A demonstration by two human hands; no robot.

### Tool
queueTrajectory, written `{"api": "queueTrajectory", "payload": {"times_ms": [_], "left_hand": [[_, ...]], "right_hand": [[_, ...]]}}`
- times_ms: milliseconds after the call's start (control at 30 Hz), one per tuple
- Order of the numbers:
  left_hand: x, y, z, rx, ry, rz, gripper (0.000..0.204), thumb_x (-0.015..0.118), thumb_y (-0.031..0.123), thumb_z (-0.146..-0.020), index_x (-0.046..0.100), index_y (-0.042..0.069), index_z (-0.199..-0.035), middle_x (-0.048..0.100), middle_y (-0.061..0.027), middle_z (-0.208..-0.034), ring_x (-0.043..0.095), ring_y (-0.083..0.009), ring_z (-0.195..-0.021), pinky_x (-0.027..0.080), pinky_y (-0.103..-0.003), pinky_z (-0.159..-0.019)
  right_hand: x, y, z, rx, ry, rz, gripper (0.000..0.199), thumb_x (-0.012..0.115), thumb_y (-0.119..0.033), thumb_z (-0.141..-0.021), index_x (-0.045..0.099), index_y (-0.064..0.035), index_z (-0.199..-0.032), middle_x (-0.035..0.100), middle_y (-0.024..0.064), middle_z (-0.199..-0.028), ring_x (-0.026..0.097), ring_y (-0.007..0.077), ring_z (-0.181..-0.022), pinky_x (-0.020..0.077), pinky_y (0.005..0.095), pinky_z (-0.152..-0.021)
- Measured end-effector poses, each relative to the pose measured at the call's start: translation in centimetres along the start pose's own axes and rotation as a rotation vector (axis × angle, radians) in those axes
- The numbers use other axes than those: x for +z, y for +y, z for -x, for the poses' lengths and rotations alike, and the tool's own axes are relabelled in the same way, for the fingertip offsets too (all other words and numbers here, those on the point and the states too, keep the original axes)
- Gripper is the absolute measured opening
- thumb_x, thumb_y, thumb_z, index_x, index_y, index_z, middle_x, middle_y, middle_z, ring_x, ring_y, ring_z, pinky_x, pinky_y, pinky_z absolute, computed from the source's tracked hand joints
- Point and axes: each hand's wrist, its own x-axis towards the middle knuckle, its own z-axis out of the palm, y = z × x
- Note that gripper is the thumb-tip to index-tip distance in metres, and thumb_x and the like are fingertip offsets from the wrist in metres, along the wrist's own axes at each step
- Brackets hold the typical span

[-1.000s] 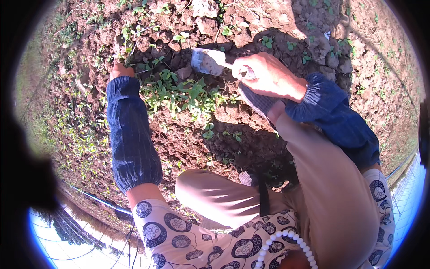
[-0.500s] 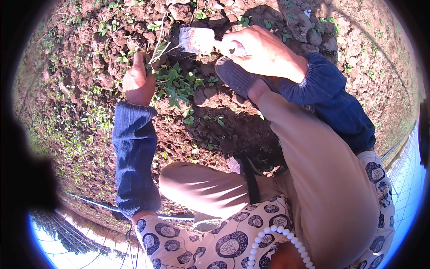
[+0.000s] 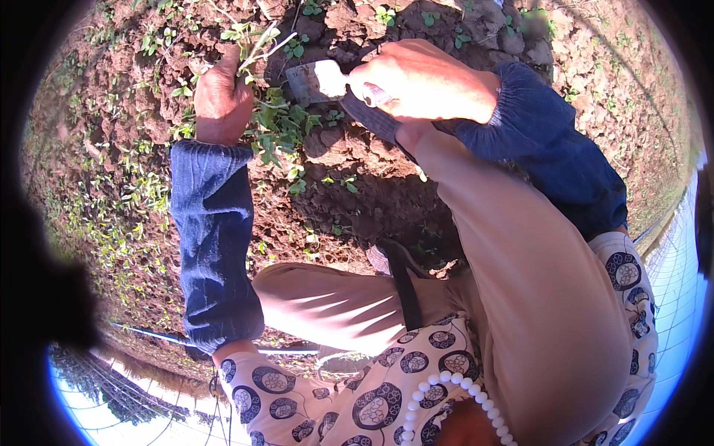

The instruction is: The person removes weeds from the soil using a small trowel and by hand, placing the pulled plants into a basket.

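My left hand (image 3: 223,97) is closed around a small bunch of weeds, whose pale stems (image 3: 262,50) stick out past the fingers. Beside that hand is a green leafy clump (image 3: 286,123); whether it hangs from my grip or lies on the soil I cannot tell. My right hand (image 3: 416,80) grips a weeding trowel with a flat, soil-stained metal blade (image 3: 316,82). The blade points left towards the weeds, just above the clump's right side. Most of the trowel's handle is hidden in my fist.
Reddish, cloddy soil (image 3: 349,145) with scattered small green seedlings (image 3: 385,16) surrounds my hands. A dark ridged shoe (image 3: 372,119) is right beneath the trowel, and my bent knees fill the lower middle. Denser low plants (image 3: 137,197) grow on the left.
My left hand has moved up and slightly left, with the stems tilting more to the right. The trowel has shifted slightly left and down in the picture, still in my right hand.
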Motion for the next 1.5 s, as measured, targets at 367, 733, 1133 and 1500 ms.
{"api": "queueTrajectory", "payload": {"times_ms": [367,733,1133,1500], "left_hand": [[1.7,0.9,10.4,-0.152,-0.401,-0.505,0.027,0.052,-0.001,-0.078,0.050,0.005,-0.104,0.054,-0.0175,-0.102,0.063,-0.0376,-0.075,0.052,-0.045,-0.064],[6.2,1.2,5.1,-0.173,-0.452,-0.428,0.039,0.062,0.039,-0.081,0.058,0.001,-0.082,0.061,-0.0202,-0.076,0.060,-0.0399,-0.075,0.046,-0.047,-0.065],[8.5,-2.8,6.6,-0.529,-0.185,0.318,0.032,0.070,0.016,-0.073,0.066,-0.002,-0.100,0.069,-0.0140,-0.088,0.063,-0.0171,-0.082,0.047,-0.033,-0.075],[9.3,-4.2,6.8,-0.798,-0.183,0.504,0.032,0.072,0.024,-0.072,0.070,0.000,-0.093,0.069,-0.0090,-0.080,0.061,-0.0156,-0.071,0.047,-0.030,-0.069]], "right_hand": [[-1.4,-1.0,0.4,0.119,-0.077,0.012,0.013,0.066,-0.009,-0.067,0.063,-0.0067,-0.079,0.059,0.0103,-0.063,0.060,0.0272,-0.059,0.0465,0.0367,-0.054],[-4.4,-4.5,-1.0,0.021,-0.239,0.077,0.010,0.062,-0.008,-0.063,0.063,-0.0052,-0.073,0.061,0.0107,-0.065,0.063,0.0276,-0.066,0.0494,0.0375,-0.058],[-6.0,-6.5,-6.9,-0.018,-0.376,0.110,0.011,0.063,-0.006,-0.064,0.060,-0.0002,-0.072,0.059,0.0139,-0.066,0.063,0.0284,-0.070,0.0498,0.0386,-0.061],[-4.4,-5.2,-7.9,-0.050,-0.378,0.103,0.010,0.063,-0.007,-0.065,0.060,-0.0005,-0.072,0.059,0.0138,-0.066,0.062,0.0281,-0.069,0.0495,0.0380,-0.061]]}}
